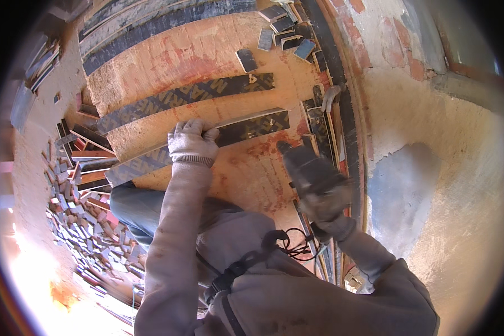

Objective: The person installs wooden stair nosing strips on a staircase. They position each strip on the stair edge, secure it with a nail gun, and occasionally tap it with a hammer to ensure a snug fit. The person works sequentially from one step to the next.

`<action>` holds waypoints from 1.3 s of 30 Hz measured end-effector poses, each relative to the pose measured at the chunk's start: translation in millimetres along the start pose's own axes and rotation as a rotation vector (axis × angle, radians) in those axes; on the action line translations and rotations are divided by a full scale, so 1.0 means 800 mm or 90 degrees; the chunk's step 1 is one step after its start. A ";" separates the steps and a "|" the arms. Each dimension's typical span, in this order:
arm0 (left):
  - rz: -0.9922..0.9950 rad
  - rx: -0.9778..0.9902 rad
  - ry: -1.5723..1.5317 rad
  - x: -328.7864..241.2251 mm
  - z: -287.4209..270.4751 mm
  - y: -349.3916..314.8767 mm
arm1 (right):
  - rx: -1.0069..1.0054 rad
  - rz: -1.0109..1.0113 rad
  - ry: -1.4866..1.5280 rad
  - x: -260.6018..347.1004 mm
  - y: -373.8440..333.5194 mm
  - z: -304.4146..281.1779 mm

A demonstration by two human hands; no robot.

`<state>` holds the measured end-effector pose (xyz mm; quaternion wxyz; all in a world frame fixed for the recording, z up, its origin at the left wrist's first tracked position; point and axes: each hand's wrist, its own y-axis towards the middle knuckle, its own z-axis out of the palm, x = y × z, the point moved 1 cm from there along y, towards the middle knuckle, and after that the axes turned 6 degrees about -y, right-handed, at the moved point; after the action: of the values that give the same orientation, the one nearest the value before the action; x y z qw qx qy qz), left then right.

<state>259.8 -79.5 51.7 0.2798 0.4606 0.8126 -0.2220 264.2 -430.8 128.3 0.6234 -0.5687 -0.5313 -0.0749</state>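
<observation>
My gloved left hand (193,140) presses over the long edge of a dark-faced plywood strip (251,127), its fingers curled past the top edge. The strip lies across a worn reddish-tan wooden surface (257,168). To the right, my right hand (325,204) grips a black power tool (313,171) that looks like a cordless drill, its nose pointing up and left toward the strip's right end. Motion blurs the hand and tool, and the bit cannot be made out. Farther away, a second dark plywood strip (190,99) lies roughly parallel to the first.
Small dark offcut blocks (283,25) lie at the far right corner. A claw-shaped metal piece (331,98) rests on narrow boards beside the wall (437,168). Long dark boards (168,28) line the far side. Many scrap pieces (95,224) heap on the left floor.
</observation>
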 end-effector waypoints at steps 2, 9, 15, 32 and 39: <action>0.007 -0.006 -0.006 -0.001 -0.001 0.001 | -0.042 0.020 -0.175 0.030 -0.001 -0.029; 0.012 -0.003 -0.004 -0.006 -0.003 0.003 | 0.063 0.138 0.016 0.132 0.023 -0.062; 0.051 -0.031 -0.012 -0.006 -0.004 0.004 | 0.058 0.182 0.026 0.144 0.043 -0.053; 0.043 -0.007 -0.050 0.002 -0.002 0.005 | 0.118 0.182 -0.020 0.153 0.042 -0.035; 0.033 -0.005 -0.049 0.004 -0.002 0.005 | 0.196 0.195 -0.004 0.152 0.054 -0.012</action>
<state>261.7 -74.8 50.3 0.3182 0.4715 0.7900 -0.2287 351.1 -361.8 194.0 0.7052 -0.5411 -0.4460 0.1048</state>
